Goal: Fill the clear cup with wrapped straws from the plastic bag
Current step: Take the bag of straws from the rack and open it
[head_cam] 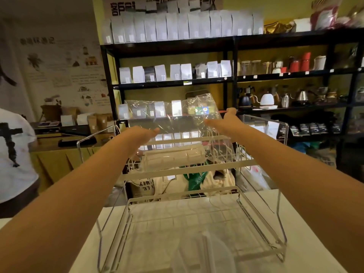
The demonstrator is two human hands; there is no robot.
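Head view: both arms stretched forward over a white wire rack (pixel 189 170) standing on a pale counter (pixel 307 223); plastic bag (pixel 173 117) held up at arm's length above the rack's upper tier; left hand (pixel 144 133) at the bag's lower left edge, right hand (pixel 229 117) at its right edge; fingers of both mostly hidden behind or under the film, so exact closure not readable; judged a pinch on the film at each side, not confirmed.

Wrapped straws (pixel 173 157) lying as a pale horizontal bundle sagging in the bag's bottom, level with the rack's upper wires; whether resting on the wires or hanging clear, cannot tell.

Clear cup: faint translucent rounded shape low in frame near the rack's base; too blurred to confirm as the cup.

Handling, judged: film thin, limp, slippery, crinkles readily; load light but loose, likely to slide to the lowest corner; straws slim and bendable, paper wraps tearable; best taken by gathering the film near the open top or by cradling under the bundle; single straws best pinched mid-length.

Background: dark shelving (pixel 234 79) with white pouches and kettles; a person in a white shirt (pixel 13 154) at far left.
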